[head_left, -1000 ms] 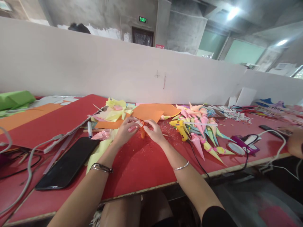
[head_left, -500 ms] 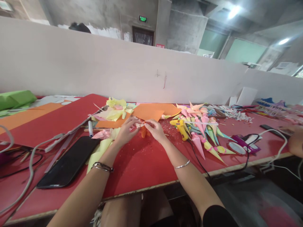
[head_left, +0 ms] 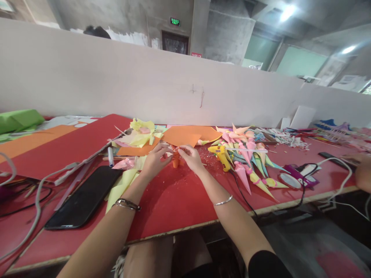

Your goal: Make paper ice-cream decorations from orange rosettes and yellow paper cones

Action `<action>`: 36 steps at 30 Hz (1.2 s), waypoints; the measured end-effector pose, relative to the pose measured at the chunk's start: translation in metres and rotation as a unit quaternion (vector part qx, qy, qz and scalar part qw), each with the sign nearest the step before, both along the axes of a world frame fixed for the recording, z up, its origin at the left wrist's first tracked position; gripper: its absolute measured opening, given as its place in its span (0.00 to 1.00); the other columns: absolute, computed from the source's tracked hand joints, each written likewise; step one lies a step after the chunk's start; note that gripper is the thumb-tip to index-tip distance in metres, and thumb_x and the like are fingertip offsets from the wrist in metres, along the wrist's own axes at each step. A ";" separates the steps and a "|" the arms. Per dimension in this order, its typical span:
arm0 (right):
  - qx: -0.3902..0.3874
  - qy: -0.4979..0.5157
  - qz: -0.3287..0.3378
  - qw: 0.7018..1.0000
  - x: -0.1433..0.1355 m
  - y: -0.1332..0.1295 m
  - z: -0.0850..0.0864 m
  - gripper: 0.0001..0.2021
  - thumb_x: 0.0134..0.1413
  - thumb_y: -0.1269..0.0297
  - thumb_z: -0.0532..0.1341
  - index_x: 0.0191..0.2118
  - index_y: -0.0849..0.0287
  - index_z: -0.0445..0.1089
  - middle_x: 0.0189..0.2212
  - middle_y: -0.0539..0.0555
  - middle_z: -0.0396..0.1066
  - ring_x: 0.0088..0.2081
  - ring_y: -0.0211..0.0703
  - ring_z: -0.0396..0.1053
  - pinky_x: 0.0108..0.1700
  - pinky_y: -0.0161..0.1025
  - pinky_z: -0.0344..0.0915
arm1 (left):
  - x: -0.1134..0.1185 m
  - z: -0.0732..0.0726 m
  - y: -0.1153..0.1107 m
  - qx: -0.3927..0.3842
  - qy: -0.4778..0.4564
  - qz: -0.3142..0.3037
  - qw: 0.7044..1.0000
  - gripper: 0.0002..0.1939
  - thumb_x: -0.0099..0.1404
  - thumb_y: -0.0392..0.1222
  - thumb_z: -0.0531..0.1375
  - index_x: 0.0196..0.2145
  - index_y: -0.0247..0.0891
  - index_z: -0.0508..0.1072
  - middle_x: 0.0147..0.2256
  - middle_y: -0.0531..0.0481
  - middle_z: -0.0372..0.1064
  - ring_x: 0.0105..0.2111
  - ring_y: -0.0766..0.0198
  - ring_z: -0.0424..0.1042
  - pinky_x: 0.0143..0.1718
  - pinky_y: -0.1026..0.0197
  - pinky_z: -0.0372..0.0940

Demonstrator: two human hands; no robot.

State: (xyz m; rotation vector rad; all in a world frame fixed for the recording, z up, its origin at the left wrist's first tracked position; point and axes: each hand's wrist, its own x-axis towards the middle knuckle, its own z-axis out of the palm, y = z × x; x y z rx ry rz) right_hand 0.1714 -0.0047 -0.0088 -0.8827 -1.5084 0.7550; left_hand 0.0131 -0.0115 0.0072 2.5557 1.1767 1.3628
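A small orange paper piece (head_left: 175,162), seemingly rolled, stands or hangs between my two hands above the red table. My left hand (head_left: 157,159) has its thumb and fingers closed at the upper left of this piece. From the other side, my right hand (head_left: 191,158) pinches near its top. Fingers cover part of the piece, and fine detail at the fingertips is blurred. Just behind lie orange paper sheets (head_left: 185,135). To the right of my right hand rests a yellow glue gun (head_left: 222,157), beside a pile of pastel paper cones (head_left: 246,148).
A black phone (head_left: 84,199), a marker (head_left: 110,157) and crumpled yellow paper (head_left: 142,131) lie to the left. A large red sheet (head_left: 72,144) covers the far left. Cables cross both sides. A white partition (head_left: 145,85) stands behind; another person's hand (head_left: 362,172) is at far right.
My fingers have shifted slightly around the orange piece. The pale bit seen between my fingertips before is no longer plain. Everything else stays in place.
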 end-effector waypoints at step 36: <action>0.014 0.006 -0.060 0.998 -0.001 -0.002 0.006 0.09 0.51 0.59 0.53 0.33 0.59 0.64 0.32 0.51 0.65 0.31 0.35 0.64 0.34 0.32 0.63 | -0.008 0.014 0.001 0.018 0.040 0.045 0.998 0.07 0.59 0.40 0.51 0.29 0.39 0.68 0.26 0.53 0.65 0.20 0.71 0.61 0.25 0.68 0.58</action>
